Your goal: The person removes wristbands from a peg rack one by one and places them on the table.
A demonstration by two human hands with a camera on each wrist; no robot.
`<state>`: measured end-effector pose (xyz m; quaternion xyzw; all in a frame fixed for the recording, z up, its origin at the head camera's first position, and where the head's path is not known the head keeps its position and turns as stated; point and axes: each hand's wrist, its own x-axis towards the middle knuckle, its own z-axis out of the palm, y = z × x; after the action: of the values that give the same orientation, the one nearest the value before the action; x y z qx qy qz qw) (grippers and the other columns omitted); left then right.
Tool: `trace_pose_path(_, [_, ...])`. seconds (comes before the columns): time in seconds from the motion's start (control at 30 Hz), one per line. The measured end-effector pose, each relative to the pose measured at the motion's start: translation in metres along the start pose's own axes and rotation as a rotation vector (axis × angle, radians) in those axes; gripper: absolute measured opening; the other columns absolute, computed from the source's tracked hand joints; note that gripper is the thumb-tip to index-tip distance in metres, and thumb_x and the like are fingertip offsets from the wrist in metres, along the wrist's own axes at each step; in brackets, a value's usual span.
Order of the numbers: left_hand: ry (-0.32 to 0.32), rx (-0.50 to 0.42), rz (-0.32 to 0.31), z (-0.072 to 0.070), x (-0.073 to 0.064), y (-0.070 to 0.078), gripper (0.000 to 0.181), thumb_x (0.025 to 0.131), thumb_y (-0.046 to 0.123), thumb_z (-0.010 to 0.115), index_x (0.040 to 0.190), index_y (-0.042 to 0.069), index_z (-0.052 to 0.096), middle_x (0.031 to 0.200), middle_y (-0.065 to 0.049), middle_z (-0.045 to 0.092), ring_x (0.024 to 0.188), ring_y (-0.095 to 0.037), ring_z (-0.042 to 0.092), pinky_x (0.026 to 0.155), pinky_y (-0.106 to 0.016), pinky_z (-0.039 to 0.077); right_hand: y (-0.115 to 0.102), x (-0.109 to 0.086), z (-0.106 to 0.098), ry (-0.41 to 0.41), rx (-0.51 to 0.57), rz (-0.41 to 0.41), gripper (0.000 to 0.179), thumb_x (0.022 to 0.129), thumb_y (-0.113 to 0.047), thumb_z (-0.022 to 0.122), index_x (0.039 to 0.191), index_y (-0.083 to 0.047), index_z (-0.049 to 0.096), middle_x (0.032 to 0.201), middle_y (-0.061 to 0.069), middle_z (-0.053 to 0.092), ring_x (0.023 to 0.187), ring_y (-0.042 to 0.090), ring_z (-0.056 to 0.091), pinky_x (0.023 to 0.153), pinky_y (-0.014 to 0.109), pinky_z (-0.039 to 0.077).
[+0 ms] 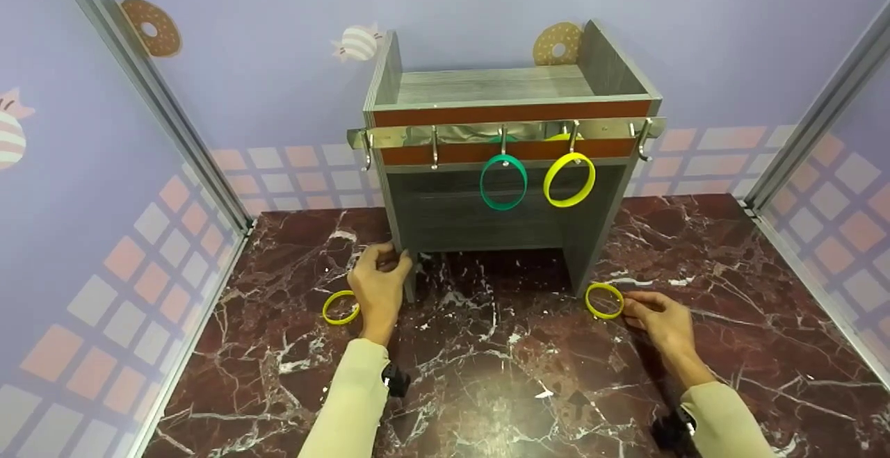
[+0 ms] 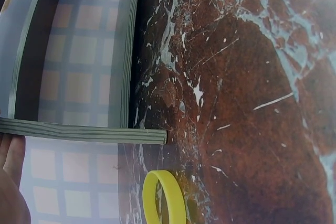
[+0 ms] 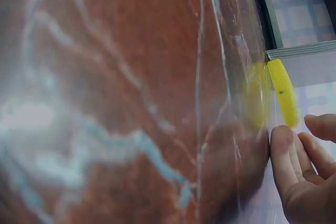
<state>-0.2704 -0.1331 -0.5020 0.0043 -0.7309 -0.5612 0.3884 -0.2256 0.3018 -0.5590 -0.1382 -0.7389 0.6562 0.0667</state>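
A grey wooden rack [image 1: 603, 235] stands on the marbled table, with a metal hook rail [image 1: 403, 137] across its front. My left hand [image 1: 379, 284] grips the lower part of its left side panel [image 2: 84, 132], thumb at the front edge. Beside that hand, a yellow ring [image 1: 341, 308] lies on the table. My right hand [image 1: 660, 322] pinches the near side of another yellow ring [image 1: 604, 301] by the rack's right foot. In the right wrist view this ring is tilted, its hand side raised. A green ring [image 1: 504, 181] and a yellow ring [image 1: 569, 180] hang from neighbouring hooks.
The dark red marbled table [image 1: 487, 388] extends around the rack. Patterned purple walls [image 1: 278, 62] enclose it at the back and sides, with metal strips [image 1: 167, 103] in the corners. The hooks jut out from the rack's front.
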Motion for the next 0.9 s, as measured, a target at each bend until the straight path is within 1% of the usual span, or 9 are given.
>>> trace_pose_path(0.1, [0.001, -0.019, 0.006, 0.000, 0.000, 0.000, 0.014, 0.077, -0.008, 0.083, 0.089, -0.004, 0.075, 0.085, -0.015, 0.075, 0.074, -0.032, 0.076, 0.065, -0.033, 0.065, -0.002, 0.000, -0.002, 0.008, -0.014, 0.003, 0.034, 0.101, 0.001, 0.069, 0.128, 0.020, 0.063, 0.099, 0.012, 0.079, 0.078, 0.012, 0.076, 0.077, 0.027, 0.064])
trace_pose_path(0.2, [-0.001, -0.031, 0.002, 0.000, 0.001, 0.000, 0.014, 0.078, -0.008, 0.083, 0.089, -0.004, 0.075, 0.085, -0.016, 0.076, 0.074, -0.032, 0.075, 0.065, -0.028, 0.064, -0.005, 0.000, -0.003, 0.015, -0.013, 0.007, 0.034, 0.101, -0.001, 0.069, 0.128, 0.019, 0.063, 0.102, 0.011, 0.079, 0.079, 0.011, 0.076, 0.078, 0.027, 0.064])
trace_pose_path(0.3, [-0.002, -0.022, -0.006, 0.000, 0.001, -0.001, 0.014, 0.078, -0.008, 0.083, 0.089, -0.004, 0.075, 0.084, -0.015, 0.076, 0.074, -0.031, 0.075, 0.064, -0.022, 0.062, -0.009, 0.001, -0.003, 0.023, -0.001, 0.008, 0.034, 0.101, -0.001, 0.070, 0.128, 0.018, 0.064, 0.102, 0.008, 0.079, 0.080, 0.011, 0.076, 0.080, 0.028, 0.064])
trace_pose_path(0.37, [-0.002, -0.014, -0.005, 0.000, 0.001, -0.001, 0.014, 0.078, -0.008, 0.083, 0.088, -0.004, 0.075, 0.084, -0.015, 0.076, 0.073, -0.030, 0.076, 0.064, -0.022, 0.062, -0.012, 0.000, -0.002, 0.032, 0.008, 0.002, 0.033, 0.101, -0.001, 0.070, 0.127, 0.018, 0.064, 0.101, 0.007, 0.079, 0.081, 0.011, 0.076, 0.081, 0.028, 0.064])
trace_pose_path(0.53, [-0.005, -0.006, 0.008, 0.000, 0.001, -0.002, 0.013, 0.079, -0.008, 0.083, 0.089, -0.004, 0.075, 0.085, -0.015, 0.076, 0.074, -0.030, 0.076, 0.064, -0.029, 0.064, -0.024, -0.002, 0.000, 0.037, -0.022, -0.029, 0.035, 0.101, -0.006, 0.072, 0.129, 0.015, 0.065, 0.100, 0.004, 0.078, 0.084, 0.008, 0.076, 0.083, 0.028, 0.064])
trace_pose_path(0.63, [-0.005, -0.005, 0.018, 0.000, 0.000, -0.002, 0.013, 0.079, -0.008, 0.083, 0.089, -0.004, 0.075, 0.085, -0.015, 0.076, 0.074, -0.030, 0.076, 0.065, -0.032, 0.065, -0.035, -0.005, 0.002, 0.041, -0.029, -0.045, 0.038, 0.101, -0.012, 0.074, 0.129, 0.012, 0.067, 0.099, 0.000, 0.079, 0.084, 0.005, 0.075, 0.081, 0.025, 0.063])
trace_pose_path(0.67, [-0.004, -0.003, 0.023, 0.000, 0.000, -0.002, 0.014, 0.079, -0.008, 0.083, 0.089, -0.004, 0.075, 0.085, -0.015, 0.076, 0.074, -0.030, 0.076, 0.065, -0.032, 0.065, -0.040, -0.005, 0.003, 0.042, -0.022, -0.053, 0.038, 0.101, -0.012, 0.075, 0.129, 0.012, 0.067, 0.098, -0.001, 0.079, 0.084, 0.004, 0.074, 0.081, 0.024, 0.063])
trace_pose_path(0.77, [0.000, 0.000, 0.037, 0.000, -0.001, -0.001, 0.014, 0.079, -0.008, 0.083, 0.090, -0.005, 0.075, 0.085, -0.016, 0.075, 0.074, -0.031, 0.076, 0.065, -0.036, 0.066, -0.053, -0.008, 0.006, 0.031, 0.043, -0.087, 0.037, 0.101, -0.009, 0.074, 0.129, 0.013, 0.067, 0.097, -0.001, 0.080, 0.083, 0.006, 0.075, 0.079, 0.023, 0.063])
trace_pose_path(0.9, [0.007, 0.000, 0.047, 0.000, -0.001, -0.002, 0.014, 0.078, -0.008, 0.083, 0.089, -0.005, 0.074, 0.085, -0.016, 0.076, 0.074, -0.032, 0.076, 0.065, -0.041, 0.066, -0.069, -0.012, 0.010, -0.018, 0.116, -0.154, 0.036, 0.103, -0.005, 0.070, 0.131, 0.017, 0.063, 0.100, 0.000, 0.080, 0.087, 0.010, 0.077, 0.081, 0.026, 0.063])
